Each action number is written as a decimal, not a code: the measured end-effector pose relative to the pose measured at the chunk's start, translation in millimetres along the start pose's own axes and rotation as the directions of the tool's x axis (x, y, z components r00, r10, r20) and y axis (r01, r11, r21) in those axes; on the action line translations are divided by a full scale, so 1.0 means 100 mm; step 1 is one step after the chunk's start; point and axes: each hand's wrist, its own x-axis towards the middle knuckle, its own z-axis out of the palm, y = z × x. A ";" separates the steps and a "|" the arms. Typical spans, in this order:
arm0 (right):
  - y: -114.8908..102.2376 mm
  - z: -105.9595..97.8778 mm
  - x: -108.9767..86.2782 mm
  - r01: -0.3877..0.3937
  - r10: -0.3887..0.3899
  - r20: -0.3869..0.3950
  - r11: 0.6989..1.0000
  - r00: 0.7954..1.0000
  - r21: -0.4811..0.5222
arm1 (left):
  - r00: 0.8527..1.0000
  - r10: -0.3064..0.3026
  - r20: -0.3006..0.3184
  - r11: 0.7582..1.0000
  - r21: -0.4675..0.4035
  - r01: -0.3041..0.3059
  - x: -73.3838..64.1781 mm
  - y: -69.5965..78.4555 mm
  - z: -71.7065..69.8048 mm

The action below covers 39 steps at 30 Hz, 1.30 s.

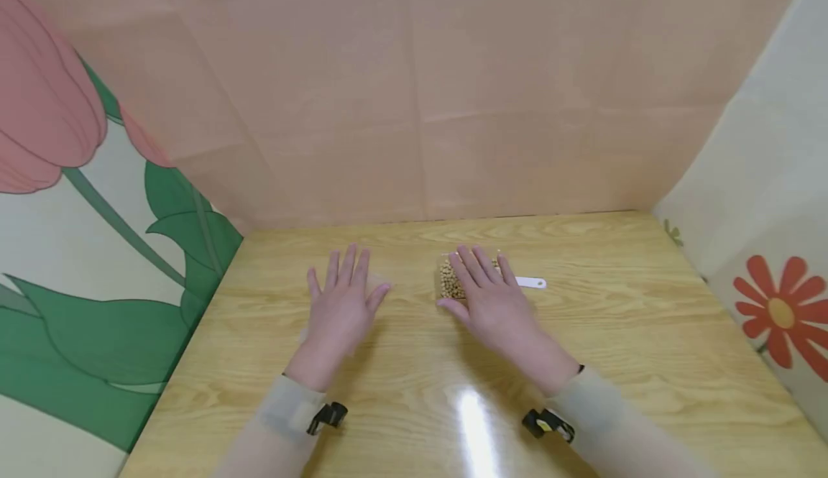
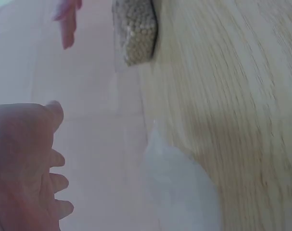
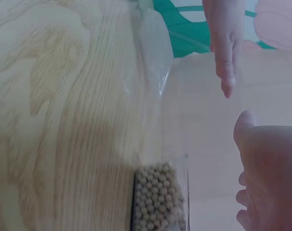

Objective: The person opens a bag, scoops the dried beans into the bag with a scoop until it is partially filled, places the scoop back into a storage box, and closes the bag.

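My left hand [image 1: 341, 313] hovers palm down with its fingers spread, above a clear plastic bag [image 2: 182, 187] that lies on the table and is mostly hidden by the hand in the head view. To the right, my right hand [image 1: 494, 305] is held flat over a clear box [image 3: 186, 185] of small round beige beans [image 1: 451, 280]. Both wrist views show a gap between the hands and the things below. A white spoon-like handle [image 1: 532, 282] sticks out to the right of the box; its other end is hidden. Neither hand holds anything.
The wood-grain table [image 1: 401, 363] reaches back to a pink cloth backdrop [image 1: 414, 104]. A panel with printed tulips [image 1: 110, 248] stands at the left, and one with a red flower [image 1: 781, 313] at the right. Each wrist carries a small black camera [image 1: 330, 415].
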 end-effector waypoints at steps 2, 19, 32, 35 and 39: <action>-0.04 0.02 0.03 0.003 -0.003 0.013 1.000 1.000 0.001 | 1.000 -0.012 0.005 1.000 -0.014 0.012 -0.01 -0.04 -0.01; -0.45 0.24 0.38 0.076 -0.077 0.039 0.997 0.996 0.035 | 0.992 -0.066 0.109 0.994 -0.075 0.074 -0.19 -0.33 0.11; -0.72 0.41 0.66 0.130 -0.134 0.079 0.990 0.988 0.056 | 0.982 -0.093 0.165 0.990 -0.093 0.109 -0.25 -0.43 0.19; -0.78 0.43 0.70 0.134 -0.139 0.079 0.988 0.987 0.073 | 0.981 -0.099 0.169 0.988 -0.098 0.117 -0.26 -0.45 0.20; -0.86 0.52 0.75 0.137 -0.147 0.084 0.985 0.986 0.109 | 0.977 -0.102 0.188 0.987 -0.100 0.122 -0.27 -0.47 0.22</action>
